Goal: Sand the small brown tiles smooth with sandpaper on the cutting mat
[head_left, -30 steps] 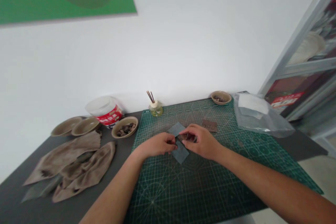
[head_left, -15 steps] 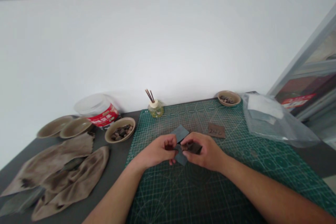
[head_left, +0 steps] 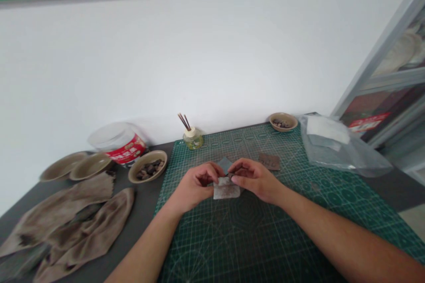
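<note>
Both hands meet over the middle of a green cutting mat (head_left: pixel 265 239). My left hand (head_left: pixel 194 183) and my right hand (head_left: pixel 254 179) pinch a small sheet of sandpaper (head_left: pixel 226 190) between fingertips. Its pale back faces up and a grey-blue corner sticks out behind the fingers. My right fingers are curled over a small dark piece I cannot make out clearly. Another brown sandpaper piece (head_left: pixel 269 162) lies flat on the mat just behind my right hand.
A bowl of dark stones (head_left: pixel 148 171) sits left of the mat, with two empty dishes (head_left: pixel 76 166), a red-labelled tub (head_left: pixel 119 143) and stained cloths (head_left: pixel 73 216). A reed diffuser (head_left: pixel 191 137), another small bowl (head_left: pixel 283 121) and a plastic bag (head_left: pixel 338 146) stand at the back.
The sandpaper has been turned over: its grey-blue face showed before, its pale back shows now. Both hands stayed together at the mat's middle while the camera shifted slightly.
</note>
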The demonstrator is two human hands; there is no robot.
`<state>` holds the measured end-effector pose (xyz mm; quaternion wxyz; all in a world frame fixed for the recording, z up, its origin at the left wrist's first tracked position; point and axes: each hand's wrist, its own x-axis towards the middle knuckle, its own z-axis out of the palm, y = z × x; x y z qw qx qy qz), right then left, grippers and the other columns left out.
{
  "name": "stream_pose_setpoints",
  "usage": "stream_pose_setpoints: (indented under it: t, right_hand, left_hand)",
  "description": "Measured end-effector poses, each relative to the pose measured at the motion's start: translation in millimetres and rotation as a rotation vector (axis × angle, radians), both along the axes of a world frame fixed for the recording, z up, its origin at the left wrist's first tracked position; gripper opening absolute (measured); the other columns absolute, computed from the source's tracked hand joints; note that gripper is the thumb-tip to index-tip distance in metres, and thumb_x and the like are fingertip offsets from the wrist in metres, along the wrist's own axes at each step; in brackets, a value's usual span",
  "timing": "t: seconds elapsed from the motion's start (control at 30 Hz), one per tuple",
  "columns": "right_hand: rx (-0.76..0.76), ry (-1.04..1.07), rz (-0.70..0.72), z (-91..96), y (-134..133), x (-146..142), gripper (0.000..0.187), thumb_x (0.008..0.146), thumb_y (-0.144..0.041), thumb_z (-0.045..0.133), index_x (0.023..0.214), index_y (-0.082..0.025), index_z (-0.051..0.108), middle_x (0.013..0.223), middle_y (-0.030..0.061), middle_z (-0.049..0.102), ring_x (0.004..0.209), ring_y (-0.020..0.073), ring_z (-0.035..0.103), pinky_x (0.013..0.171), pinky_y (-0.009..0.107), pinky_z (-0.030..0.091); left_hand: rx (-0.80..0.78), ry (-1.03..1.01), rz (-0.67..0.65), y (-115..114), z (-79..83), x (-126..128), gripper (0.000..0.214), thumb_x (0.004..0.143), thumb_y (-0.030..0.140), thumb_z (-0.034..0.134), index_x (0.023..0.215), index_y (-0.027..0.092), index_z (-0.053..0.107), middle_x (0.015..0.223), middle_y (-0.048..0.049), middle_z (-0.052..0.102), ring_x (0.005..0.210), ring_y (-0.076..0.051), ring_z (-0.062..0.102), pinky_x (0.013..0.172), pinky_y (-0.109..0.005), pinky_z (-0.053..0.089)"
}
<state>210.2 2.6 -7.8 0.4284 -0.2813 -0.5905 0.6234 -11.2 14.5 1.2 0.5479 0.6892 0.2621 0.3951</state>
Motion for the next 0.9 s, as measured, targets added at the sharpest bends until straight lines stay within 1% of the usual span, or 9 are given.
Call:
stream_pose_setpoints:
  t: [0.13, 0.27, 0.3, 0.37, 0.47, 0.57, 0.77, 0.83, 0.9]
  right_hand:
    - [0.011, -0.051, 0.018, -1.2, 2.2, -2.0, 0.028, 0.076, -0.03, 0.076, 0.1, -0.02, 0.066, 0.088, 0.001, 0.065, 0.074, 0.0128, 0.056, 0.068, 0.026, 0.045]
    - [0.078, -0.142, -0.029, -4.2, 2.8, -2.9, 0.033, 0.071, -0.033, 0.08, 0.099, -0.02, 0.068, 0.081, -0.0005, 0.063, 0.065, 0.0108, 0.052, 0.06, 0.024, 0.042]
    - [0.125, -0.172, -0.047, -4.1, 2.3, -3.0, 0.032, 0.071, -0.033, 0.08, 0.099, -0.02, 0.068, 0.082, -0.0003, 0.063, 0.065, 0.0109, 0.053, 0.06, 0.024, 0.042]
    - [0.275, -0.246, -0.093, -2.4, 0.7, -3.3, 0.029, 0.072, -0.031, 0.079, 0.098, -0.022, 0.069, 0.087, 0.0006, 0.063, 0.07, 0.0123, 0.056, 0.064, 0.026, 0.045]
    - [0.506, -0.331, -0.143, 1.9, -2.2, -4.3, 0.025, 0.074, -0.027, 0.078, 0.097, -0.025, 0.071, 0.093, 0.0017, 0.064, 0.084, 0.0155, 0.061, 0.077, 0.029, 0.048]
    - [0.601, -0.356, -0.185, 4.1, -3.8, -5.4, 0.023, 0.077, -0.024, 0.075, 0.1, -0.026, 0.07, 0.096, 0.0026, 0.064, 0.089, 0.0165, 0.062, 0.081, 0.031, 0.049]
    - [0.61, -0.359, -0.258, 2.9, -4.3, -8.2, 0.022, 0.079, -0.026, 0.073, 0.101, -0.026, 0.069, 0.099, 0.0037, 0.064, 0.09, 0.0164, 0.062, 0.081, 0.03, 0.05]
    - [0.541, -0.341, -0.28, 1.1, -3.9, -9.6, 0.03, 0.077, -0.027, 0.075, 0.106, -0.026, 0.066, 0.1, 0.0039, 0.064, 0.087, 0.0164, 0.062, 0.077, 0.03, 0.05]
    - [0.431, -0.297, -0.279, -1.4, -3.1, -10.8, 0.041, 0.074, -0.027, 0.078, 0.112, -0.025, 0.062, 0.1, 0.0037, 0.064, 0.084, 0.0161, 0.062, 0.074, 0.029, 0.051]
  left_hand:
    - [-0.006, 0.046, -0.011, -2.7, 3.0, 0.6, 0.015, 0.072, 0.004, 0.069, 0.078, 0.014, 0.061, 0.098, -0.0068, 0.06, 0.091, -0.018, 0.06, 0.078, -0.03, 0.047]
    - [-0.055, 0.079, -0.015, -4.8, 8.9, -0.7, 0.017, 0.077, 0.007, 0.06, 0.091, 0.015, 0.062, 0.098, -0.0064, 0.061, 0.093, -0.019, 0.059, 0.08, -0.031, 0.046]
    - [-0.062, 0.094, 0.002, -5.1, 9.8, -0.5, 0.016, 0.079, 0.009, 0.059, 0.094, 0.016, 0.062, 0.096, -0.006, 0.062, 0.092, -0.019, 0.059, 0.08, -0.03, 0.045]
    - [-0.074, 0.144, 0.043, -5.6, 10.3, 1.6, 0.014, 0.083, 0.017, 0.059, 0.096, 0.016, 0.061, 0.092, -0.0048, 0.062, 0.087, -0.018, 0.058, 0.075, -0.028, 0.045]
    - [-0.057, 0.244, 0.093, -6.7, 8.9, 7.2, 0.014, 0.082, 0.026, 0.066, 0.09, 0.016, 0.06, 0.086, -0.0027, 0.062, 0.077, -0.015, 0.056, 0.068, -0.025, 0.043]
    - [0.02, 0.293, 0.134, -7.7, 9.0, 10.7, 0.018, 0.078, 0.028, 0.071, 0.087, 0.016, 0.061, 0.085, -0.0025, 0.062, 0.079, -0.016, 0.057, 0.071, -0.026, 0.044]
    - [0.238, 0.338, 0.172, -8.2, 14.5, 8.7, 0.007, 0.082, 0.024, 0.068, 0.079, 0.018, 0.066, 0.093, -0.0052, 0.065, 0.089, -0.018, 0.06, 0.081, -0.03, 0.045]
    - [0.273, 0.337, 0.191, -8.6, 15.2, 8.4, 0.006, 0.082, 0.024, 0.068, 0.08, 0.019, 0.067, 0.095, -0.0054, 0.066, 0.09, -0.018, 0.061, 0.081, -0.03, 0.046]
    - [0.274, 0.319, 0.2, -9.1, 14.9, 8.2, 0.005, 0.081, 0.024, 0.069, 0.081, 0.019, 0.067, 0.095, -0.0057, 0.066, 0.09, -0.019, 0.062, 0.081, -0.031, 0.047]
